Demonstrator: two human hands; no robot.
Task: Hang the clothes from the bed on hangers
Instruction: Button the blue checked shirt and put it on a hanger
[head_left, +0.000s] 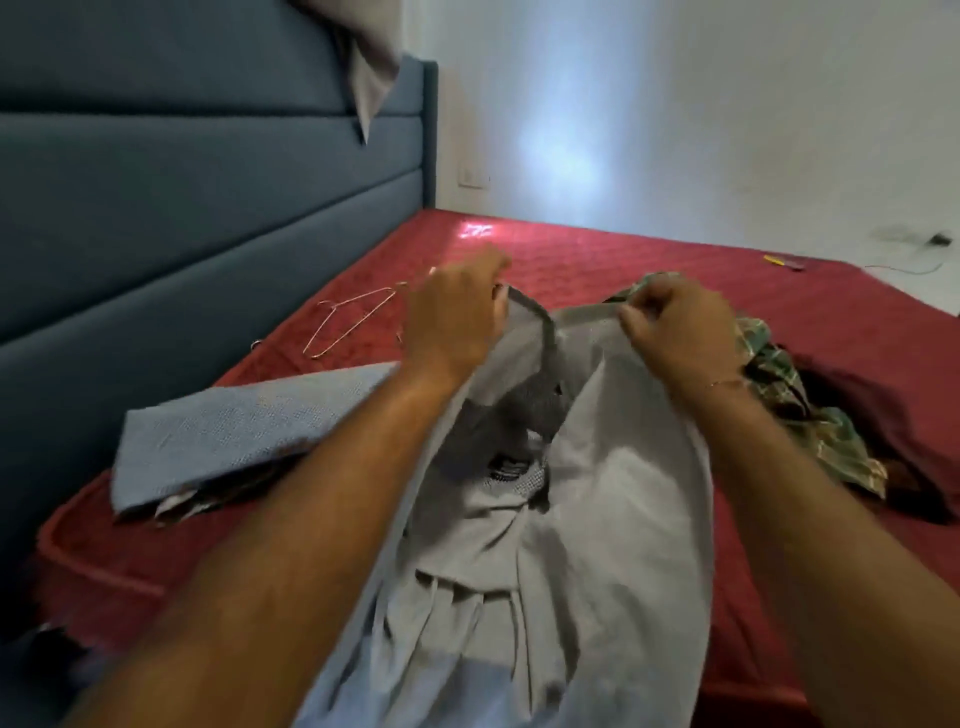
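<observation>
Both hands pinch the top edge of a grey shirt (597, 519): the left hand (457, 317) and the right hand (675, 327). 1 wire hanger (353, 319) lies far left on the red bed (597, 249).

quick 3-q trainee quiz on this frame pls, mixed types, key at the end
1. True or false: both hands grip the grey garment.
2. The wire hanger lies: A) on the red bed cover B) inside the garment C) in the right hand.
3. What lies under the left forearm, beside the left hand?

Key: 1 true. 2 A. 3 the folded blue cloth.
</observation>
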